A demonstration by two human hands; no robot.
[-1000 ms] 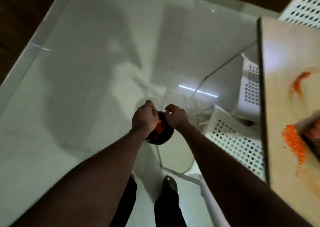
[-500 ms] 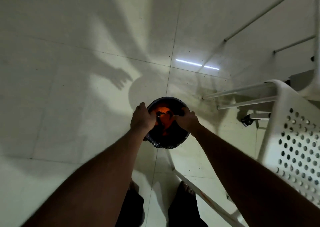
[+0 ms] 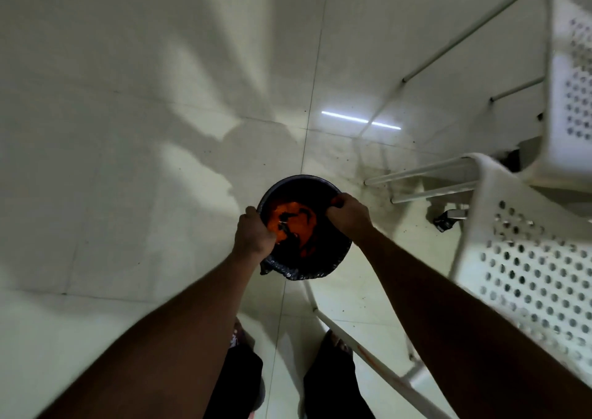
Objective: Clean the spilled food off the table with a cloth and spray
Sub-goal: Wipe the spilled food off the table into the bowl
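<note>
left hand (image 3: 254, 236) and right hand (image 3: 347, 215) clenched on dark fabric (image 3: 323, 215), orange mush (image 3: 278, 218) between the fingers, black bin (image 3: 307, 271) right underneath

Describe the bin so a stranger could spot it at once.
Look at the pale tiled floor, left of the white perforated chair. There stands a round bin, the left hand and right hand gripping its rim. It alone is black, with orange food inside.

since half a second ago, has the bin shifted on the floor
No. The bin still straddles the same floor joint, which runs in at its far rim and out at its near rim; only the camera has come closer.
</note>
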